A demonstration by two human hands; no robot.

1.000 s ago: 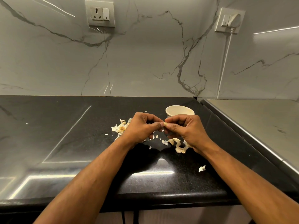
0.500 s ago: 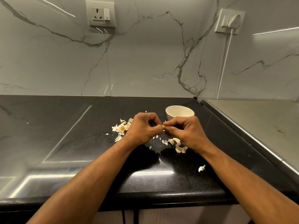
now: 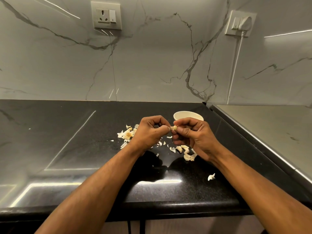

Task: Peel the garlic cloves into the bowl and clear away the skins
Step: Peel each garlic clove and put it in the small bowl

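above the black counter (image 3: pixel 84 149), both hands pinch one garlic clove (image 3: pixel 173 128).

You stood in a home kitchen: a polished black stone counter (image 3: pixel 84 149) met a marble-veined backsplash (image 3: pixel 152 65) fitted with two wall sockets (image 3: pixel 106 15), and garlic skins (image 3: pixel 127 134) lay beside a small bowl (image 3: pixel 185 115).
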